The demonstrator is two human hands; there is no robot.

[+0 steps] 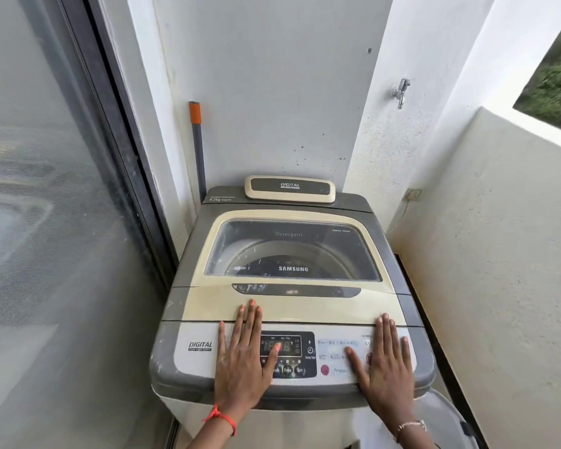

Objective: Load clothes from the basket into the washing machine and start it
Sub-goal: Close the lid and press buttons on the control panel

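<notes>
2 flat hands on grey-and-cream washing machine (292,286), lid closed

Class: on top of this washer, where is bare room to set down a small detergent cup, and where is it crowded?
Free: the cream lid strip between the dark handle recess and the control panel. Crowded: that panel, covered by the left hand and right hand.

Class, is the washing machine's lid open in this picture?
No: the lid lies flat and shut, with both hands resting on the control panel.
</notes>
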